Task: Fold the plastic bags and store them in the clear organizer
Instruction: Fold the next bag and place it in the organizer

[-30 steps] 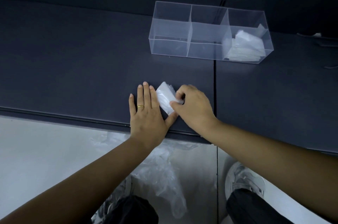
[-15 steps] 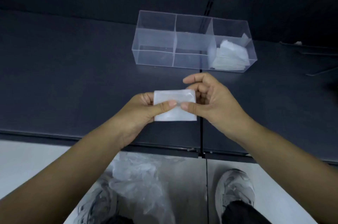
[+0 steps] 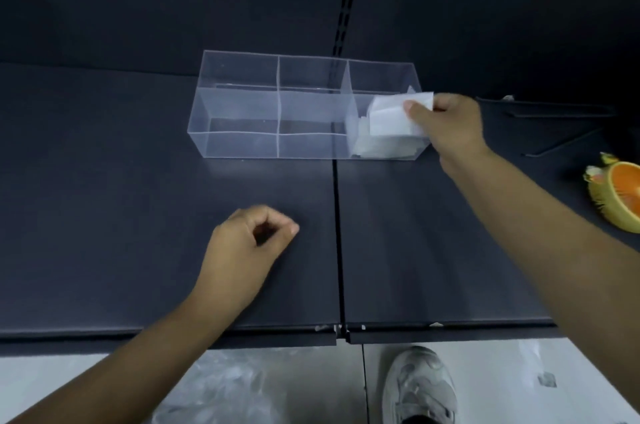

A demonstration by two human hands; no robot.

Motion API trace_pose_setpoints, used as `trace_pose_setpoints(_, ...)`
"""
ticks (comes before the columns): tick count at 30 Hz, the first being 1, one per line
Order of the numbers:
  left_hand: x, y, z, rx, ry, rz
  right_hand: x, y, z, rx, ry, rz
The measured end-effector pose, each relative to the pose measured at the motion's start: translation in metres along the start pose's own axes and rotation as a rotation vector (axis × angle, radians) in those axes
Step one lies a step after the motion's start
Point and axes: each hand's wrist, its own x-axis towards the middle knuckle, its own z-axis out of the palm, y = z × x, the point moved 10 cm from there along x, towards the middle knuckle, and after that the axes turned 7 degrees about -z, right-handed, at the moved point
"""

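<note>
A clear organizer (image 3: 242, 118) with three compartments stands on the dark shelf (image 3: 138, 215). My right hand (image 3: 446, 125) pinches a folded white plastic bag (image 3: 391, 115) and holds it in the top of the right compartment, above other folded bags (image 3: 381, 148) lying there. The left and middle compartments hold nothing. My left hand (image 3: 249, 243) hovers over the shelf's middle with loosely curled fingers, holding nothing.
A yellow and orange bowl-like object (image 3: 616, 191) sits at the shelf's right edge. Thin dark metal rods (image 3: 561, 132) lie behind it. Loose crumpled plastic bags (image 3: 225, 385) lie on the pale floor below the shelf's front edge, beside my shoe (image 3: 419, 389).
Both hands lifted the folded bag off the shelf. My left hand let go, and my right hand carried the bag up and right into the organizer's right compartment.
</note>
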Motion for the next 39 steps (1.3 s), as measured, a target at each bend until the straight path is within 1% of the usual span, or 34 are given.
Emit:
trace_pose_setpoints(3, -0.012, 0.002, 0.006, 0.233, 0.042, 0.166, 0.015, 0.014, 0.004, -0.357, 0.025, -0.016)
trace_pose_setpoints(6, -0.021, -0.006, 0.012, 0.384, 0.047, 0.223, 0.014, 0.000, -0.001, -0.537, 0.089, -0.096)
trace_pose_setpoints(7, -0.024, -0.011, 0.013, 0.416, 0.043, 0.227, 0.011, -0.010, -0.005, -0.561, 0.128, -0.164)
trace_pose_setpoints(9, -0.028, -0.016, 0.011, 0.458, 0.046, 0.245, -0.002, -0.037, -0.005, -0.538, 0.167, -0.379)
trace_pose_setpoints(10, -0.030, -0.017, 0.011, 0.477, 0.041, 0.251, -0.008, -0.049, 0.001, -0.516, 0.128, -0.496)
trace_pose_setpoints(11, -0.032, -0.019, 0.012, 0.496, 0.024, 0.251, -0.016, -0.055, 0.012, -0.508, 0.035, -0.589)
trace_pose_setpoints(12, -0.034, -0.020, 0.012, 0.509, 0.010, 0.254, -0.023, -0.056, 0.025, -0.529, -0.081, -0.639)
trace_pose_setpoints(13, -0.036, -0.020, 0.012, 0.523, 0.004, 0.259, -0.030, -0.050, 0.039, -0.571, -0.209, -0.643)
trace_pose_setpoints(14, -0.037, -0.021, 0.012, 0.541, -0.003, 0.265, -0.036, -0.042, 0.050, -0.617, -0.324, -0.604)
trace_pose_setpoints(15, -0.039, -0.022, 0.012, 0.563, -0.014, 0.271, -0.039, -0.034, 0.056, -0.654, -0.400, -0.553)
trace_pose_setpoints(18, -0.046, -0.028, 0.015, 0.665, -0.047, 0.300, -0.037, -0.026, 0.063, -0.714, -0.509, -0.453)
trace_pose_setpoints(20, -0.050, -0.031, 0.013, 0.753, -0.066, 0.322, -0.034, -0.025, 0.061, -0.739, -0.542, -0.379)
trace_pose_setpoints(21, -0.052, -0.032, 0.010, 0.796, -0.069, 0.331, -0.036, -0.027, 0.059, -0.740, -0.540, -0.370)
trace_pose_setpoints(23, -0.055, -0.038, 0.000, 0.879, -0.069, 0.325, -0.050, -0.042, 0.056, -0.709, -0.476, -0.462)
trace_pose_setpoints(24, -0.057, -0.044, -0.005, 0.916, -0.071, 0.311, -0.064, -0.054, 0.052, -0.665, -0.406, -0.548)
trace_pose_setpoints(26, -0.063, -0.057, -0.016, 0.977, -0.075, 0.280, -0.113, -0.082, 0.044, -0.482, -0.261, -0.751)
trace_pose_setpoints(27, -0.066, -0.063, -0.021, 1.001, -0.076, 0.269, -0.149, -0.093, 0.044, -0.372, -0.235, -0.845)
trace_pose_setpoints(28, -0.070, -0.069, -0.027, 1.017, -0.072, 0.258, -0.190, -0.099, 0.048, -0.277, -0.271, -0.922)
trace_pose_setpoints(29, -0.073, -0.073, -0.031, 1.026, -0.065, 0.250, -0.231, -0.099, 0.057, -0.215, -0.363, -0.979)
trace_pose_setpoints(30, -0.076, -0.076, -0.035, 1.029, -0.054, 0.246, -0.271, -0.088, 0.074, -0.197, -0.507, -0.988)
trace_pose_setpoints(31, -0.079, -0.078, -0.038, 1.027, -0.045, 0.244, -0.307, -0.067, 0.097, -0.229, -0.694, -0.939)
trace_pose_setpoints(32, -0.081, -0.080, -0.040, 1.024, -0.037, 0.246, -0.337, -0.036, 0.120, -0.299, -0.887, -0.816)
trace_pose_setpoints(33, -0.082, -0.080, -0.041, 1.021, -0.030, 0.248, -0.360, 0.000, 0.136, -0.374, -1.044, -0.631)
trace_pose_setpoints(34, -0.083, -0.080, -0.041, 1.019, -0.026, 0.247, -0.377, 0.040, 0.147, -0.459, -1.143, -0.433)
trace_pose_setpoints(35, -0.084, -0.081, -0.042, 1.016, -0.024, 0.244, -0.389, 0.071, 0.152, -0.522, -1.175, -0.308)
trace_pose_setpoints(36, -0.084, -0.082, -0.042, 1.014, -0.022, 0.241, -0.393, 0.091, 0.155, -0.551, -1.171, -0.240)
trace_pose_setpoints(37, -0.084, -0.083, -0.041, 1.014, -0.024, 0.237, -0.393, 0.104, 0.158, -0.558, -1.141, -0.203)
trace_pose_setpoints(39, -0.084, -0.085, -0.040, 1.010, -0.040, 0.222, -0.389, 0.111, 0.169, -0.508, -1.105, -0.185)
